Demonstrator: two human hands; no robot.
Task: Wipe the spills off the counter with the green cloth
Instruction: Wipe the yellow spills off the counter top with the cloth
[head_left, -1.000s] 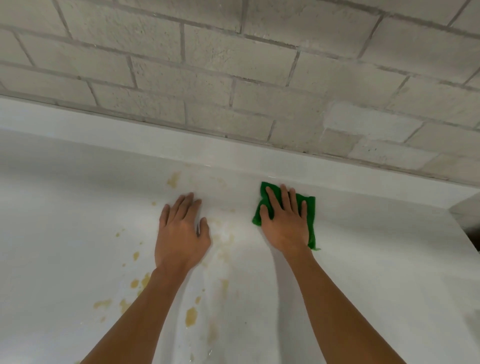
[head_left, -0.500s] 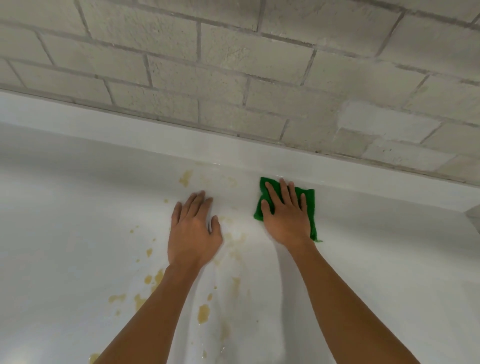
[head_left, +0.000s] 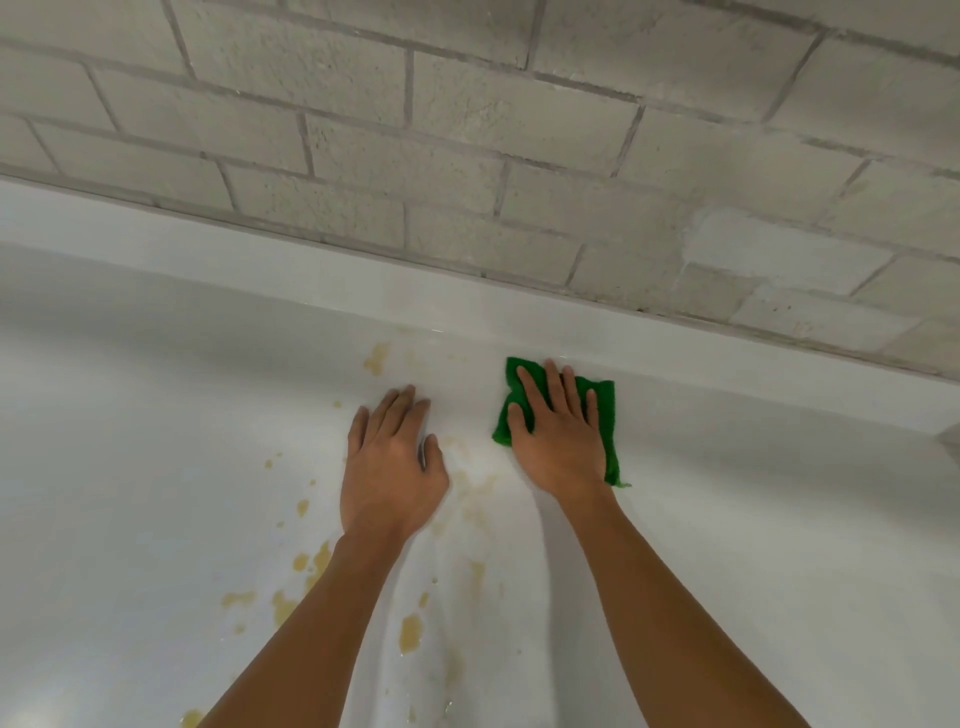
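Observation:
My right hand (head_left: 558, 436) lies flat on the green cloth (head_left: 605, 410), fingers spread, pressing it onto the white counter (head_left: 130, 467) close to the back ledge. My left hand (head_left: 389, 467) rests palm down on the bare counter to the left of the cloth, holding nothing. Yellow-brown spills dot the counter: one blotch (head_left: 376, 358) near the ledge beyond my left hand, faint smears (head_left: 478, 488) between my hands, and several spots (head_left: 311, 566) by my left forearm, with a larger drop (head_left: 409, 631) between the forearms.
A raised white ledge (head_left: 571, 322) runs along the back of the counter under a grey block wall (head_left: 467, 130). At the far right a dark gap (head_left: 953, 436) marks the counter's end.
My right hand has slid the cloth a little farther back toward the ledge. My left hand has stayed pressed on the counter, and the view has shifted slightly.

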